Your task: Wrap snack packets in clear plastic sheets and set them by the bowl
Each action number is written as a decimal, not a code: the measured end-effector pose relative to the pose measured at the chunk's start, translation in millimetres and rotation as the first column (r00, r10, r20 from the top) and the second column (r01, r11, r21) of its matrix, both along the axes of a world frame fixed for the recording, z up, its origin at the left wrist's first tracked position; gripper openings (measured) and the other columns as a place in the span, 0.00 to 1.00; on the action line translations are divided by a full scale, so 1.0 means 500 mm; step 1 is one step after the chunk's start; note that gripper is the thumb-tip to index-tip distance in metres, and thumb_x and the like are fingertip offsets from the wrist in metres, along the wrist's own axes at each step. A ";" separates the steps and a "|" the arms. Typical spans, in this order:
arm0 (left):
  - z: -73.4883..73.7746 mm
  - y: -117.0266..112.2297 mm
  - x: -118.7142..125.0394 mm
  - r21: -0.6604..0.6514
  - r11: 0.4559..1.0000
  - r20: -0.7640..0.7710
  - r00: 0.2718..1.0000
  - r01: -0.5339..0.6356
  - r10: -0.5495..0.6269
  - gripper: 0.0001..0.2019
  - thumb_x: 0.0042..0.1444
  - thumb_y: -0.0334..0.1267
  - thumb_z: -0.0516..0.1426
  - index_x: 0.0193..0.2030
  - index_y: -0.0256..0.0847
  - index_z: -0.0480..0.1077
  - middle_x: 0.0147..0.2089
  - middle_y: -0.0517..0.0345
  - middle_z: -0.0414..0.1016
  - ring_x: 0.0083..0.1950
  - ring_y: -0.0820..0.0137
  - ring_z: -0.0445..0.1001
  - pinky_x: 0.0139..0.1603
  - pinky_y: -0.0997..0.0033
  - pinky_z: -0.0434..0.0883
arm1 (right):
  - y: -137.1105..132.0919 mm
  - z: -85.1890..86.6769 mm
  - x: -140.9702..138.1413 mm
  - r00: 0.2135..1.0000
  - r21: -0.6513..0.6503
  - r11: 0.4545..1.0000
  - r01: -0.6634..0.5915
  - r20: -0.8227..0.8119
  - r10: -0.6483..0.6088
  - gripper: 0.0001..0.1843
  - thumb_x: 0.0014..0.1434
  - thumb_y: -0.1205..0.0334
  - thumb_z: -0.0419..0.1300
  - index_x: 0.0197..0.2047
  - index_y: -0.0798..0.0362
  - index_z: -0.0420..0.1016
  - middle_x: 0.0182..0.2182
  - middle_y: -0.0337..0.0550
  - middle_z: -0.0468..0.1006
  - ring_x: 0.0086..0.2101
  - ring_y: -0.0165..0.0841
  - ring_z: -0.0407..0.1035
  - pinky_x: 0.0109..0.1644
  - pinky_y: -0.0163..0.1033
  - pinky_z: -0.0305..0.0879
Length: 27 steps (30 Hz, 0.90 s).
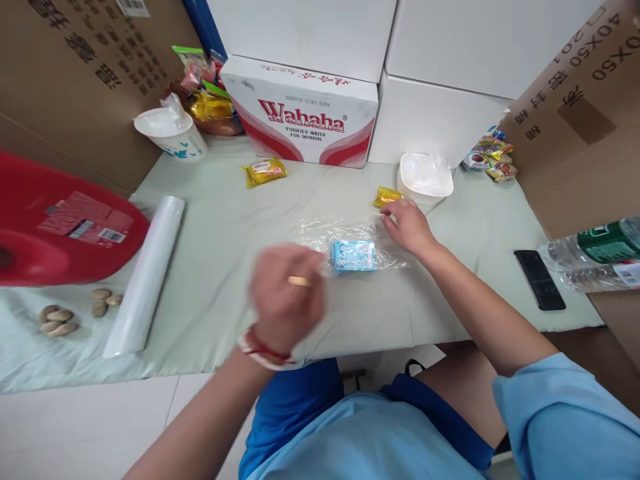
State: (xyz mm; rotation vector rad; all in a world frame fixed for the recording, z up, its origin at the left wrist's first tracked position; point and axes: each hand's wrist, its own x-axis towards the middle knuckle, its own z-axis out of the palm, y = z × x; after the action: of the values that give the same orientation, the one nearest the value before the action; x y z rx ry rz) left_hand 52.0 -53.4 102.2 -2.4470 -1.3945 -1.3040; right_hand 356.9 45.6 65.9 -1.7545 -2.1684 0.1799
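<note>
Head view: a light-blue, box-shaped packet (354,256) with illegible print lies amid crumpled clear plastic film (393,257) on the pale-green tablecloth (215,273). The white-and-red cardboard carton (305,120) reads "Wahaha PURIFIED WATER FOR DRINKING". The motion-blurred left hand (287,283) is curled, the right hand (411,227) bent beside a partly hidden yellow wrapper (387,195); neither grasp can be determined.

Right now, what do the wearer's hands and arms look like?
Left hand: ungloved, motion-blurred, gold-coloured ring, red and whitish wristbands. Right hand: ungloved, no ring or bracelet visible. Short light-blue sleeve on the right; left sleeve out of view.
</note>
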 end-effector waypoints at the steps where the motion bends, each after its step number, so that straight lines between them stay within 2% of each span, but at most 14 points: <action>1: -0.016 -0.011 0.042 -0.109 0.986 -0.082 0.987 0.129 -0.138 0.15 0.69 0.32 0.53 0.54 0.50 0.77 0.52 0.53 0.81 0.57 0.55 0.77 0.57 0.45 0.74 | 0.018 0.004 -0.016 0.999 -0.016 0.999 -0.044 0.020 0.044 0.17 0.70 0.60 0.55 0.55 0.53 0.82 0.51 0.55 0.82 0.54 0.52 0.71 0.62 0.58 0.68; 2: -0.035 -0.012 0.082 -0.203 0.962 -0.132 0.968 0.184 -0.213 0.18 0.69 0.31 0.51 0.56 0.49 0.77 0.56 0.52 0.82 0.60 0.55 0.76 0.59 0.46 0.73 | 0.038 0.005 -0.034 0.995 -0.048 0.995 -0.087 0.048 0.089 0.18 0.69 0.61 0.56 0.57 0.53 0.81 0.53 0.55 0.82 0.55 0.52 0.71 0.63 0.58 0.68; 3: -0.056 -0.006 0.116 -0.276 0.943 -0.161 0.958 0.186 -0.237 0.20 0.70 0.30 0.49 0.59 0.48 0.77 0.60 0.50 0.81 0.63 0.54 0.75 0.60 0.45 0.72 | 0.058 0.005 -0.055 0.988 -0.093 0.988 -0.121 0.087 0.130 0.20 0.68 0.61 0.57 0.60 0.54 0.79 0.55 0.55 0.81 0.57 0.52 0.71 0.64 0.57 0.67; 5: -0.093 0.020 0.163 -0.370 0.920 -0.210 0.953 0.129 -0.218 0.21 0.70 0.29 0.49 0.62 0.44 0.77 0.62 0.45 0.79 0.62 0.52 0.74 0.58 0.46 0.71 | 0.094 -0.001 -0.097 0.962 -0.205 0.967 -0.150 0.193 0.190 0.26 0.65 0.60 0.63 0.65 0.55 0.76 0.58 0.58 0.80 0.59 0.53 0.70 0.63 0.56 0.68; 7: -0.117 0.047 0.182 -0.416 0.908 -0.270 0.945 0.056 -0.182 0.20 0.71 0.29 0.49 0.60 0.40 0.77 0.58 0.42 0.80 0.58 0.51 0.74 0.55 0.47 0.70 | 0.122 -0.003 -0.128 0.932 -0.317 0.941 -0.120 0.291 0.217 0.30 0.62 0.59 0.68 0.66 0.58 0.75 0.58 0.62 0.80 0.59 0.56 0.71 0.60 0.54 0.69; 9: -0.128 0.061 0.185 -0.429 0.903 -0.323 0.931 0.015 -0.169 0.18 0.72 0.30 0.49 0.57 0.38 0.79 0.54 0.41 0.80 0.55 0.51 0.73 0.52 0.48 0.69 | 0.140 0.006 -0.144 0.917 -0.410 0.908 -0.087 0.324 0.234 0.25 0.61 0.61 0.69 0.60 0.58 0.80 0.53 0.62 0.83 0.56 0.55 0.73 0.54 0.49 0.69; 11: -0.131 0.062 0.185 -0.421 0.907 -0.342 0.927 -0.006 -0.152 0.17 0.73 0.31 0.50 0.55 0.38 0.79 0.53 0.41 0.79 0.55 0.51 0.72 0.50 0.49 0.68 | 0.146 0.026 -0.146 0.921 -0.475 0.871 -0.125 0.272 0.280 0.14 0.63 0.64 0.67 0.51 0.55 0.84 0.47 0.56 0.85 0.50 0.48 0.77 0.48 0.43 0.67; 13: -0.132 0.057 0.187 -0.414 0.909 -0.335 0.936 -0.042 -0.109 0.17 0.73 0.32 0.49 0.53 0.39 0.80 0.52 0.41 0.77 0.54 0.51 0.71 0.48 0.49 0.67 | 0.138 0.051 -0.139 0.924 -0.478 0.857 -0.192 0.205 0.321 0.08 0.64 0.66 0.64 0.45 0.53 0.85 0.42 0.50 0.86 0.43 0.42 0.77 0.44 0.40 0.64; 17: -0.139 0.052 0.188 -0.433 0.898 -0.291 0.955 -0.077 -0.059 0.18 0.73 0.33 0.48 0.53 0.41 0.81 0.45 0.41 0.75 0.50 0.51 0.70 0.46 0.48 0.65 | 0.067 0.080 -0.111 0.914 -0.337 0.889 -0.310 0.151 0.377 0.11 0.69 0.64 0.59 0.46 0.53 0.84 0.41 0.48 0.84 0.39 0.39 0.74 0.41 0.40 0.60; 20: -0.143 0.053 0.179 -0.443 0.895 -0.243 0.968 -0.055 -0.060 0.18 0.72 0.33 0.49 0.53 0.43 0.81 0.42 0.43 0.76 0.49 0.51 0.71 0.46 0.47 0.66 | -0.015 0.053 -0.084 0.886 -0.237 0.873 -0.426 0.089 0.456 0.15 0.72 0.61 0.55 0.50 0.52 0.84 0.38 0.48 0.80 0.38 0.39 0.72 0.39 0.40 0.59; 22: -0.142 0.054 0.172 -0.438 0.897 -0.235 0.970 -0.054 -0.057 0.17 0.72 0.34 0.50 0.46 0.44 0.82 0.40 0.43 0.77 0.49 0.52 0.72 0.45 0.48 0.66 | -0.067 0.012 -0.069 0.879 -0.158 0.869 -0.469 0.013 0.476 0.18 0.73 0.62 0.53 0.57 0.51 0.82 0.35 0.46 0.75 0.36 0.38 0.69 0.37 0.39 0.60; 24: -0.140 0.056 0.168 -0.434 0.899 -0.248 0.967 -0.060 -0.055 0.17 0.71 0.34 0.51 0.38 0.43 0.81 0.39 0.44 0.78 0.48 0.52 0.74 0.44 0.49 0.66 | -0.105 -0.033 -0.063 0.879 -0.066 0.878 -0.474 -0.085 0.468 0.22 0.75 0.63 0.49 0.64 0.49 0.78 0.34 0.44 0.72 0.35 0.38 0.67 0.38 0.39 0.63; 27: -0.135 0.062 0.159 -0.472 0.880 -0.247 0.966 -0.055 -0.073 0.15 0.69 0.32 0.53 0.34 0.42 0.80 0.36 0.46 0.81 0.47 0.52 0.77 0.45 0.50 0.68 | -0.137 -0.085 -0.069 0.874 0.014 0.894 -0.448 -0.201 0.442 0.26 0.77 0.63 0.45 0.72 0.47 0.70 0.37 0.45 0.70 0.38 0.39 0.66 0.42 0.41 0.67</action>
State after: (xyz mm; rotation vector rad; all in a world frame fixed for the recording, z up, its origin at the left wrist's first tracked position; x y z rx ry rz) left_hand 131.3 -22.3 34.4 -2.7863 -1.7980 -0.6504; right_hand 322.6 -22.8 23.5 -1.1606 -2.3899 0.4852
